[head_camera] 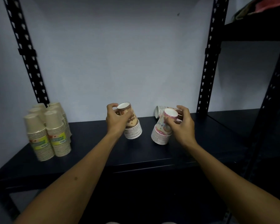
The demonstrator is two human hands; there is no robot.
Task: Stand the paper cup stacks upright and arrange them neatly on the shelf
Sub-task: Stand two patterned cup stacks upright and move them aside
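Observation:
My left hand [116, 120] grips a brown-patterned paper cup stack [132, 126], rims down and leaning slightly, on the dark shelf [94, 143]. My right hand [180, 122] grips a pink-patterned cup stack [162, 133] that tilts to the left, its rims at the shelf surface. Behind the right hand another white stack [159, 110] lies on its side against the back wall, mostly hidden. Several tan stacks with yellow-green labels [47, 131] stand upright, rims down, in a tight group at the left end of the shelf.
Black perforated uprights stand at the back left [27, 62] and back right [210, 62] of the shelf. A second dark rack [255, 120] adjoins on the right, with cloth items on its upper shelf [262, 8]. The pale wall closes the back.

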